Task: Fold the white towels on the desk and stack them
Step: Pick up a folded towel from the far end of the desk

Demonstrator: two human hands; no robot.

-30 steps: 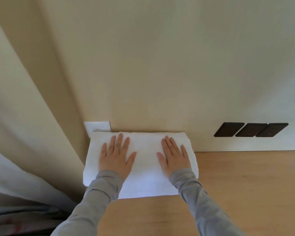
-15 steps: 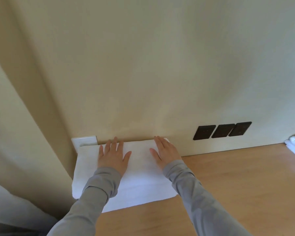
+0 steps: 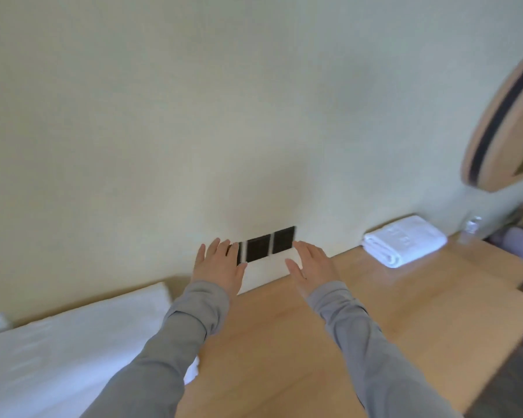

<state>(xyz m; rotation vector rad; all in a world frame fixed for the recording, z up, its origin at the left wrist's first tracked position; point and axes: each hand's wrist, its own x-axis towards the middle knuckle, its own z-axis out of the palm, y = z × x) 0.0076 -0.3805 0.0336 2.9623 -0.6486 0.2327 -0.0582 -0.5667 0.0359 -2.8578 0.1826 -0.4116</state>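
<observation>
A soft, flat-folded white towel point(image 3: 58, 351) lies at the lower left of the frame on the smooth, pale wooden desk point(image 3: 284, 342), against a matte cream wall point(image 3: 194, 116). A second towel point(image 3: 405, 241), thickly folded with rounded edges, sits at the right. The left hand point(image 3: 219, 267) and right hand point(image 3: 311, 268) hover at centre, fingers spread, holding nothing, before three black rectangular wall plates point(image 3: 266, 244). A round wood-rimmed mirror point(image 3: 507, 122) shows at the upper right.
</observation>
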